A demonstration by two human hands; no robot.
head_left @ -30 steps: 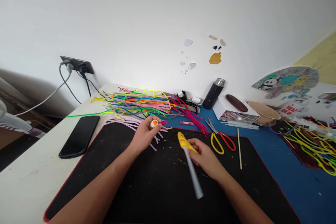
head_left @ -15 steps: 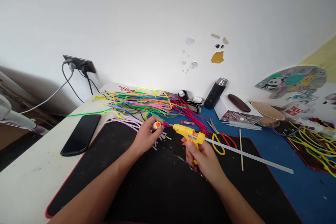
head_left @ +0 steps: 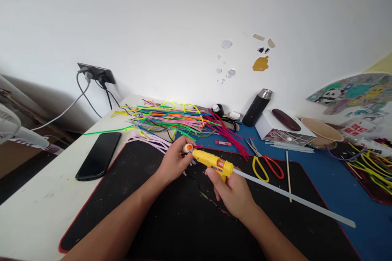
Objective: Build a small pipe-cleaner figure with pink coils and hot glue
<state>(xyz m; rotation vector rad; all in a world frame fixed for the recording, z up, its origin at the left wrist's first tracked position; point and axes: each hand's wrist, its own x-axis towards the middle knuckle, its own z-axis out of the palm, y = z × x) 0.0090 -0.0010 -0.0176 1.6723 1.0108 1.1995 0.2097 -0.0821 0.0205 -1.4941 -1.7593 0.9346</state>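
My left hand (head_left: 176, 160) is closed around a small white round piece with an orange middle (head_left: 189, 147). A bit of magenta pipe cleaner (head_left: 199, 146) sticks out beside it. My right hand (head_left: 229, 189) grips a yellow hot glue gun (head_left: 211, 160), its nozzle at the orange middle of the white piece; whether it touches cannot be made out. A long translucent glue stick (head_left: 290, 193) runs out of the gun's back to the right. Both hands are above a black mat (head_left: 171, 220) with a red edge.
Behind the hands lies a pile of coloured pipe cleaners (head_left: 171, 116). Scissors (head_left: 260, 161) and a thin wooden stick (head_left: 288, 175) are on the right. A phone (head_left: 99, 155) lies left. A black flask (head_left: 257, 108) and a white box (head_left: 281, 130) stand near the wall.
The glue gun has moved left, and its nozzle has gone from beside the magenta pipe cleaner to the orange middle of the white piece. The view has shifted slightly left.
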